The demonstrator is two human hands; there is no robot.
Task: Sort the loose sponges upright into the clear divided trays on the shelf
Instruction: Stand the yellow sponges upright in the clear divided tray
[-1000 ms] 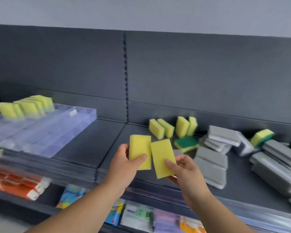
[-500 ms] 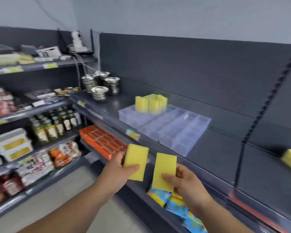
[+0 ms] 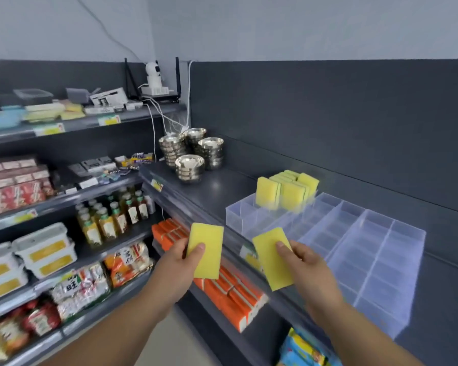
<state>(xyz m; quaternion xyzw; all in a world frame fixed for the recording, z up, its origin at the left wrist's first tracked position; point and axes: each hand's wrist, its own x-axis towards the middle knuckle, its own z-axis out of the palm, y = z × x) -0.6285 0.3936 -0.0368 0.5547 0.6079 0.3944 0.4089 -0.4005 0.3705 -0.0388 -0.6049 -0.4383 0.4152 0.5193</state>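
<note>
My left hand (image 3: 176,270) grips a yellow sponge (image 3: 209,257) upright, thumb across its face. My right hand (image 3: 310,273) holds a second yellow sponge (image 3: 269,262), tilted a little to the left. Both sponges hang in front of the dark shelf's edge, short of the clear divided trays (image 3: 376,262). Several yellow sponges (image 3: 286,191) stand upright in the far left compartments of the trays. The other compartments look bare.
Stacks of steel bowls (image 3: 193,157) stand on the same shelf beyond the trays. Orange packs (image 3: 230,291) fill the shelf below my hands. To the left are shelves with bottles (image 3: 114,215), snack bags and boxes. A dark back panel rises behind the trays.
My view has swung left, away from the loose sponge pile, which is now out of sight. Both hands carried their sponges along and now sit in front of the clear trays.
</note>
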